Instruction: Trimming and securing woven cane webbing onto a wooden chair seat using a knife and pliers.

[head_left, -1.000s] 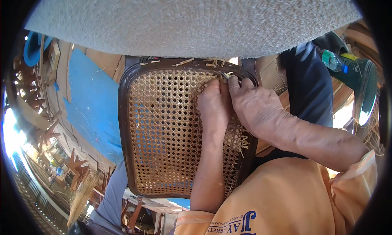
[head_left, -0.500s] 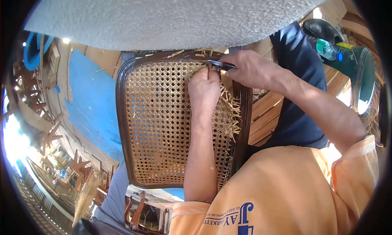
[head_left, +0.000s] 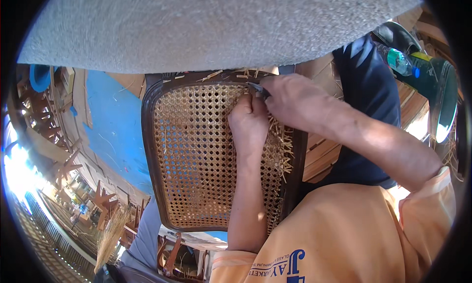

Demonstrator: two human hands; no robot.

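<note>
A dark wooden frame (head_left: 153, 125) holds woven cane (head_left: 191, 145) with open octagonal holes and frayed strand ends (head_left: 285, 150) along its right side. My left hand (head_left: 248, 120) rests on the cane near the upper right, thumb and fingers closed at its edge; what they pinch is hidden. Just right of it, my right hand (head_left: 295, 101), blurred by motion, is closed round a metal tool with a dark handle (head_left: 261, 90), its tip at the inner edge of the frame's top rail.
A blue sheet (head_left: 113, 125) lies left of the frame, near scattered wooden pieces (head_left: 103, 199) and a straw bundle (head_left: 110, 236). A plastic bottle (head_left: 400, 64) and green container (head_left: 437, 96) are at upper right. A grey textured surface (head_left: 221, 27) fills the top.
My right hand has moved higher along the top rail since a second ago and is now blurred, still with the tool. My left hand stays at the cane edge. The view has shifted slightly.
</note>
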